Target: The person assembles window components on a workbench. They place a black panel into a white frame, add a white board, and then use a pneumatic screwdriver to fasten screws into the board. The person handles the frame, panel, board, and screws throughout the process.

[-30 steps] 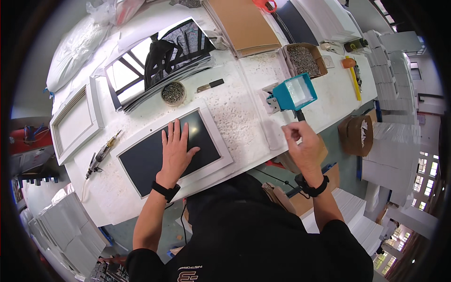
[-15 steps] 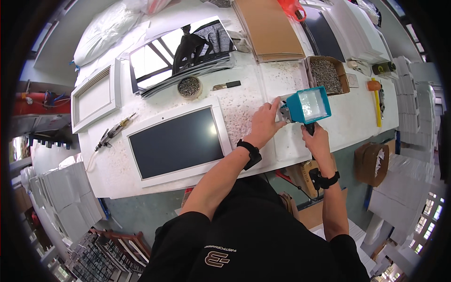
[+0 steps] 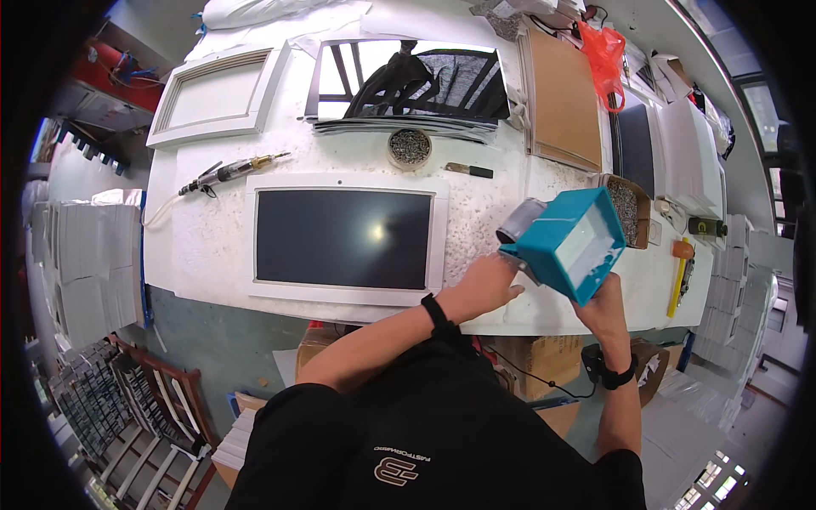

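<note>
- One teal box-shaped tool [image 3: 568, 245], grey cylinder at its upper left, open face turned toward the camera; held above the near edge of the white worktable [image 3: 195, 255], at about 3 o'clock from the white-framed dark panel [image 3: 344, 239].
- Right hand [image 3: 605, 304]: under the tool at its 6 o'clock, fingers closed round the base or handle. A firm wrap keeps so top-heavy a tool from tipping.
- Left hand [image 3: 486, 286]: at the tool's 8 o'clock, fingers stretched out loosely and unclenched, tips at or just beside the tool's lower left corner; whether they touch it I cannot tell. Resting this hand flat on the table edge would steady the work.
- Framed panel: flat on the table, glass side up, near the left hand at its 9 o'clock. Keep the tool's corners off the glass.
- Round tin of small fasteners [image 3: 409, 147]: 12 o'clock of the panel.
- Brown tray of fasteners [image 3: 631, 206]: 1 o'clock of the tool, just behind it.
- Powered screwdriver with hose [image 3: 229, 172]: 10 o'clock of the panel.
- Yellow-handled hammer [image 3: 681, 270]: 3 o'clock of the tool.
</note>
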Motion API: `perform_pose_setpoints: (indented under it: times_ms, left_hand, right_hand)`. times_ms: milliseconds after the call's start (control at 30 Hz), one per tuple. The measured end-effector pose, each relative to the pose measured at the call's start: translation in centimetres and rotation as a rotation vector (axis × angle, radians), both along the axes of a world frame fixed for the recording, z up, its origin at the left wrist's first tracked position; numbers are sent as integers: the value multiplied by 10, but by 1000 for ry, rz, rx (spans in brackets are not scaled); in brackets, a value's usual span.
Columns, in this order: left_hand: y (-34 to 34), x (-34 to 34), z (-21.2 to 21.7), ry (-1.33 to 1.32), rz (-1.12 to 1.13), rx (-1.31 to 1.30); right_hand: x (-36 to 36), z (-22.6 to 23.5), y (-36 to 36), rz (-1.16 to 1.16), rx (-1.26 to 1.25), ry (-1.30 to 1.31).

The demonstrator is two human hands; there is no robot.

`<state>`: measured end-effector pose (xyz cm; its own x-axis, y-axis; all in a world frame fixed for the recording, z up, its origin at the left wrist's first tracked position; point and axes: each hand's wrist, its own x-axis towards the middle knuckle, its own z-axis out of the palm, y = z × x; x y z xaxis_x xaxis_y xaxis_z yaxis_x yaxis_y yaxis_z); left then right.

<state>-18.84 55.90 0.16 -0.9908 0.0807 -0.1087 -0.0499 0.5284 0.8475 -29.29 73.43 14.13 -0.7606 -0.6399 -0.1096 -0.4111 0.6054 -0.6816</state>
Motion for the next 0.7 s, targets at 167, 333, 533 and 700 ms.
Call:
perform_pose_setpoints:
  times_ms: [167, 333, 533, 700]
  left_hand:
    - [-82, 118, 36, 15, 241, 207]
    - [-172, 210, 29, 138, 814, -60]
    - [-248, 275, -27, 157, 1182, -544]
    - [-268, 285, -52, 108, 1218, -626]
  right_hand:
    - [-4, -27, -60, 412, 166, 121]
    - [-5, -45, -106, 540, 317, 130]
    - [-1, -50, -143, 591, 469, 146]
    - [-6, -59, -151, 621, 513, 168]
